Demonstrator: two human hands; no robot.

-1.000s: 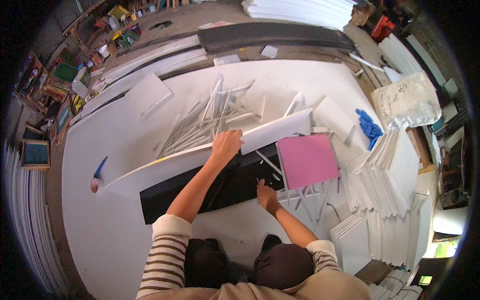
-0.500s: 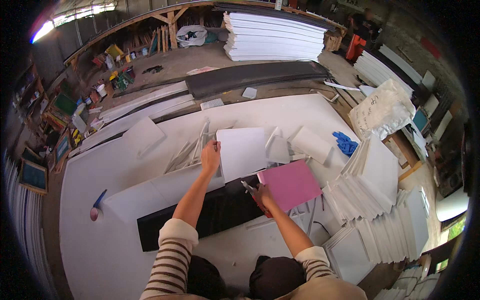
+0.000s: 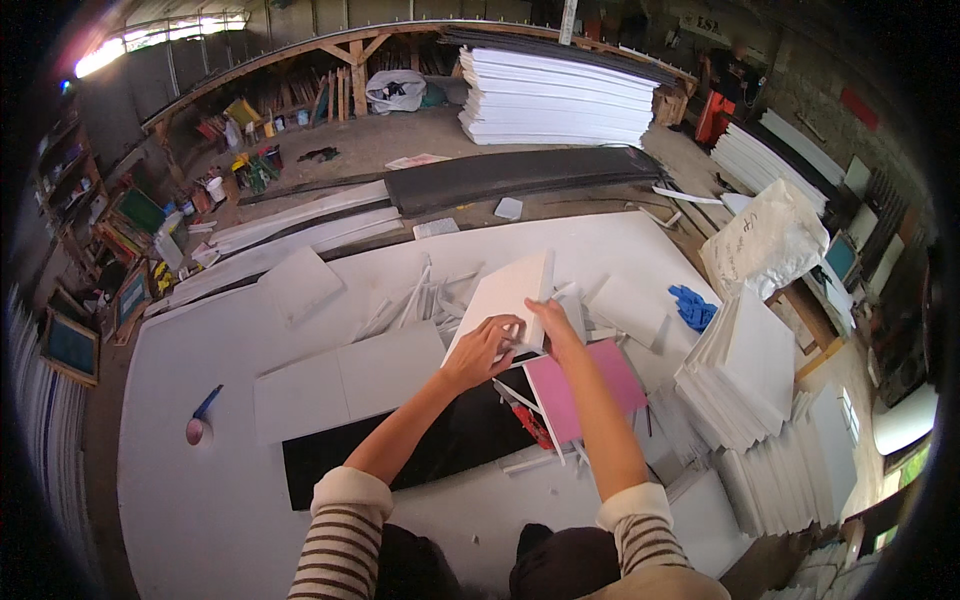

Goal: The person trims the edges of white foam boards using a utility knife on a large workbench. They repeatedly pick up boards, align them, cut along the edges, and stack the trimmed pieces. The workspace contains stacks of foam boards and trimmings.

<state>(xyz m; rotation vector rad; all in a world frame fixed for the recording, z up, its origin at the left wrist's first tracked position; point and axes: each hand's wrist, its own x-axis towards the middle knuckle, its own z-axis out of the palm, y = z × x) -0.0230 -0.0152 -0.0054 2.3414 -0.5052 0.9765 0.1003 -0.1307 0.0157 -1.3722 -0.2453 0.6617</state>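
A white foam board piece (image 3: pixel 508 285) is tilted up off the table, one edge raised. My right hand (image 3: pixel 555 328) grips its right edge, fingers wrapped round. At its near edge my left hand (image 3: pixel 484 352) has curled fingers pressed against the board. Below my hands a red-handled cutter (image 3: pixel 530 425) lies loose at the right end of a black mat (image 3: pixel 400 440). A pink rectangular sheet (image 3: pixel 590 385) lies to the right, partly behind my right forearm. Other white board pieces (image 3: pixel 345 375) lie flat along the mat's far side.
Thin white offcuts (image 3: pixel 425 300) are heaped beyond the mat. Stacks of white boards (image 3: pixel 740 355) stand at the right, near a blue glove (image 3: pixel 692 308) and a white sack (image 3: pixel 765 240). A blue-handled tool (image 3: pixel 205 405) lies at the left. A person (image 3: pixel 725 90) is far back.
My right hand has let go of the cutter, now lying on the mat, and has taken hold of the board. The board has tilted up, and my left hand has moved to its near edge.
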